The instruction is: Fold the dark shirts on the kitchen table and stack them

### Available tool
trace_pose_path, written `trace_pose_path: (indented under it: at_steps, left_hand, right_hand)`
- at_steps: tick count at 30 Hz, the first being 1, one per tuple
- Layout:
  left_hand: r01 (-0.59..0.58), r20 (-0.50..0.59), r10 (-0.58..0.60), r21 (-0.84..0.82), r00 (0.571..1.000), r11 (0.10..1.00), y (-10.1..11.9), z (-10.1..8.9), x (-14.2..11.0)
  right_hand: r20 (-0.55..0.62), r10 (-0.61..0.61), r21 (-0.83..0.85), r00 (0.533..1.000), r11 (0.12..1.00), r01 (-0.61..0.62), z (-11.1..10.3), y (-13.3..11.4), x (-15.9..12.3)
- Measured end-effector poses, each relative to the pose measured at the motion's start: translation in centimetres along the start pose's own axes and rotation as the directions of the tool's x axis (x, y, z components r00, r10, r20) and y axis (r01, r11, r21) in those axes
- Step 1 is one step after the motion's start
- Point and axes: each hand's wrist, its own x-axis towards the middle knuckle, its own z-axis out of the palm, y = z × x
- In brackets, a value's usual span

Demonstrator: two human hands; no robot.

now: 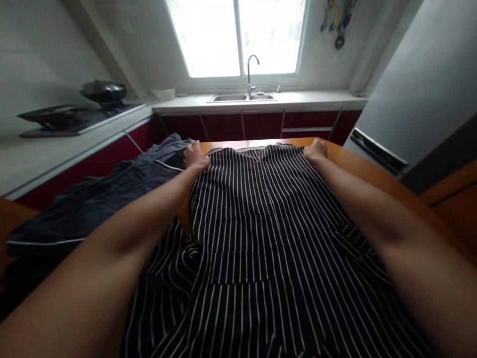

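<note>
A black shirt with white stripes (246, 214) lies spread over the wooden table (372, 184), its collar end toward the far edge and a row of buttons down the front. My left hand (196, 156) is closed on the shirt's far left shoulder. At the opposite shoulder, my right hand (316, 150) grips the cloth in the same way. One sleeve hangs bunched at the left, partly behind my left forearm. Dark grey clothes with white piping (122, 184) lie in a pile just left of my left hand.
Beyond the table runs a white counter (298, 99) with a double sink (231, 98) and a tall faucet (249, 74). A stove with a lidded pot (104, 92) and a pan (48, 114) stands at left. The fridge (406, 74) rises at right.
</note>
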Motion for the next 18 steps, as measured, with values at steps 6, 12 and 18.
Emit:
trace_pose_path:
  at_steps: [6,12,18]
  left_hand:
    - [-0.513,0.31,0.491,-0.013,0.814,0.858,5.6,2.7,-9.6]
    - [-0.449,0.393,0.416,-0.01,0.82,0.894,7.6,3.9,-11.1]
    - [-0.29,0.378,0.234,0.097,0.896,0.952,2.5,3.3,-6.2]
  right_hand:
    - [0.208,-0.378,0.019,0.902,0.924,0.383,2.6,-5.4,-9.2]
    - [0.413,-0.444,0.047,0.795,0.882,0.469,3.4,-6.0,-11.8]
    - [0.387,-0.284,-0.082,0.877,0.937,0.339,2.8,-0.9,-8.3]
